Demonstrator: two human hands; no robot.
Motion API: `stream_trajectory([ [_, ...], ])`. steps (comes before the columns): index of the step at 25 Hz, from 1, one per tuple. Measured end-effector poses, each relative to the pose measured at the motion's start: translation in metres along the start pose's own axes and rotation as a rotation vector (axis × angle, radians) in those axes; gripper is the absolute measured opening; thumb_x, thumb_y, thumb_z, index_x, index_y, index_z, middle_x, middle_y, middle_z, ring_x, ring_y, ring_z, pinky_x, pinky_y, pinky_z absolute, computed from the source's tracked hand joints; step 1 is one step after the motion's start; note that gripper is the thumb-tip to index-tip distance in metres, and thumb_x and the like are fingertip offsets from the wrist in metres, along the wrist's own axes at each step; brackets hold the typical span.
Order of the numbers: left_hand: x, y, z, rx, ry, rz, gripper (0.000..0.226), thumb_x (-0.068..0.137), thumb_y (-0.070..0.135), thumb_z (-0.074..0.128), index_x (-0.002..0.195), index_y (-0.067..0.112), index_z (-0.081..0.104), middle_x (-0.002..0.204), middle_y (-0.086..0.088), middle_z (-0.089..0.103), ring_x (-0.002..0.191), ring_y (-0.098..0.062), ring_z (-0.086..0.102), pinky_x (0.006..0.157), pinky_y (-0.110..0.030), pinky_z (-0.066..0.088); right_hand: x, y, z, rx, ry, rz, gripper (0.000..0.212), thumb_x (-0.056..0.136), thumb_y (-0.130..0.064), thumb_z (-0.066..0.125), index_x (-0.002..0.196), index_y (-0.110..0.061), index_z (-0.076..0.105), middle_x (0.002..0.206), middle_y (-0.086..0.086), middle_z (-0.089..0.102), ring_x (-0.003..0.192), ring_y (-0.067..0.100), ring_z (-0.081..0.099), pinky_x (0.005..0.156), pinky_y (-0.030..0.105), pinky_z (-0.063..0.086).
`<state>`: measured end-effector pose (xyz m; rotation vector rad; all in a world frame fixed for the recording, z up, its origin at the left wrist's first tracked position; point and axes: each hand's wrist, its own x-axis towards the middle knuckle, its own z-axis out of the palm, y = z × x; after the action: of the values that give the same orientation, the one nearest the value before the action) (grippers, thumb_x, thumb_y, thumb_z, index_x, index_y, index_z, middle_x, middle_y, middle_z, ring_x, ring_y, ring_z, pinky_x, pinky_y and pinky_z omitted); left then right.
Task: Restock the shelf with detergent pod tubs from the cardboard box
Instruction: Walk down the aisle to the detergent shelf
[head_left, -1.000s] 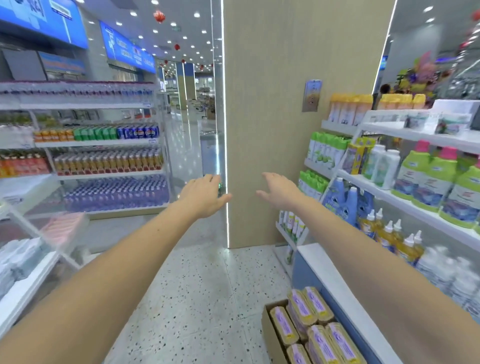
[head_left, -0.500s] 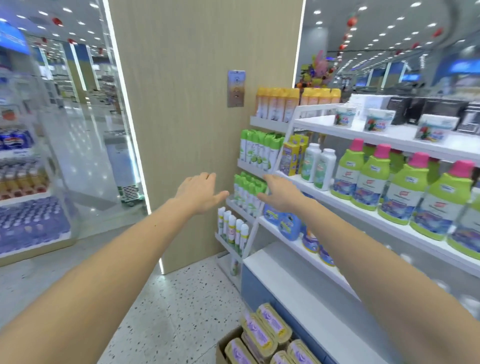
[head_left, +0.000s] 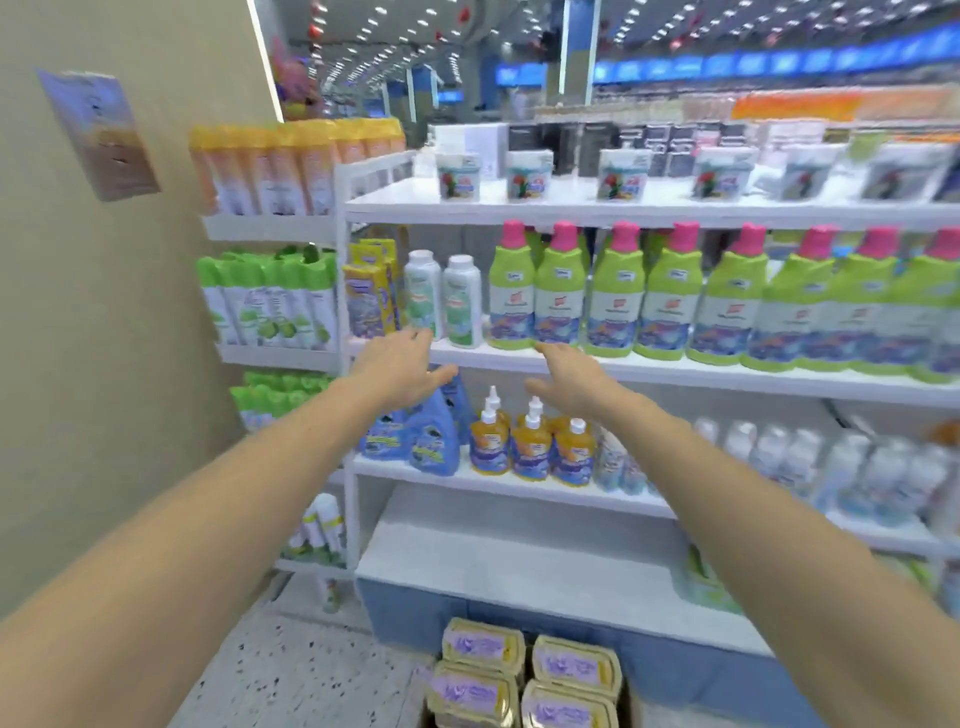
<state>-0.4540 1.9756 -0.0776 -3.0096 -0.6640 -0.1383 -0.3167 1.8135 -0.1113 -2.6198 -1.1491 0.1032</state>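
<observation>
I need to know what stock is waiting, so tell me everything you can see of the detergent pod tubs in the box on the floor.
The detergent pod tubs are squat, rounded-rectangular containers of pale yellow, plastic-looking material, each with a lilac label on its lid. At least four show, lying lid-up and packed side by side in two rows. They sit on the floor at the bottom edge of the view, before the blue shelf base. Neither hand touches them. The box itself is barely visible.

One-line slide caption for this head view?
Both empty hands, left and right, reach toward stocked white shelves; purple-lidded yellow pod tubs wait below.
</observation>
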Motion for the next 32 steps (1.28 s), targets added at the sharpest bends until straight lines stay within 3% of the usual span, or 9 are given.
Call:
stream_trajectory([
  [6, 0.033, 0.017, 0.053, -0.122, -0.112, 0.143, 0.064, 0.093, 0.048, 0.039, 0.136, 0.001, 0.035, 0.140, -0.019, 0.044, 0.126, -0.035, 0.044, 0.099, -0.043, 0.037, -0.015, 0.037, 0.026, 0.013, -0.021, 0.217, 0.065, 0.091, -0.037, 0.049, 0.143, -0.005, 0.026, 0.149, 0.017, 0.033, 0.135, 0.033, 0.034, 0.109, 0.045, 0.032],
  [10, 0.044, 0.032, 0.093, -0.153, -0.139, 0.167, 0.066, 0.093, 0.046, 0.039, 0.142, 0.004, 0.028, 0.146, -0.016, 0.038, 0.131, -0.033, 0.041, 0.101, -0.041, 0.034, -0.015, 0.068, 0.057, 0.022, -0.054, 0.267, 0.059, 0.091, -0.034, 0.049, 0.139, -0.004, 0.032, 0.145, 0.019, 0.038, 0.132, 0.034, 0.037, 0.104, 0.044, 0.035],
  [15, 0.051, 0.042, 0.160, -0.233, -0.122, 0.141, 0.062, 0.093, 0.043, 0.042, 0.140, 0.005, 0.032, 0.141, -0.016, 0.045, 0.125, -0.034, 0.045, 0.098, -0.040, 0.034, -0.009, 0.099, 0.122, 0.076, -0.135, 0.290, 0.057, 0.091, -0.032, 0.050, 0.138, -0.005, 0.032, 0.141, 0.019, 0.041, 0.129, 0.035, 0.040, 0.102, 0.043, 0.036],
  [22, 0.035, 0.034, 0.300, -0.281, -0.214, 0.095, 0.066, 0.093, 0.040, 0.043, 0.146, 0.005, 0.023, 0.151, -0.015, 0.033, 0.135, -0.032, 0.035, 0.107, -0.039, 0.027, -0.019, 0.129, 0.256, 0.124, -0.174, 0.364, 0.062, 0.093, -0.030, 0.047, 0.144, -0.004, 0.025, 0.148, 0.017, 0.033, 0.135, 0.034, 0.033, 0.109, 0.042, 0.030],
  [32, -0.011, 0.003, 0.569, -0.315, -0.361, 0.068, 0.068, 0.094, 0.042, 0.040, 0.148, 0.005, 0.019, 0.154, -0.015, 0.027, 0.141, -0.028, 0.028, 0.113, -0.036, 0.022, -0.051, 0.204, 0.497, 0.238, -0.194, 0.474, 0.057, 0.094, -0.028, 0.047, 0.143, -0.005, 0.027, 0.151, 0.014, 0.031, 0.138, 0.030, 0.029, 0.112, 0.037, 0.025],
])
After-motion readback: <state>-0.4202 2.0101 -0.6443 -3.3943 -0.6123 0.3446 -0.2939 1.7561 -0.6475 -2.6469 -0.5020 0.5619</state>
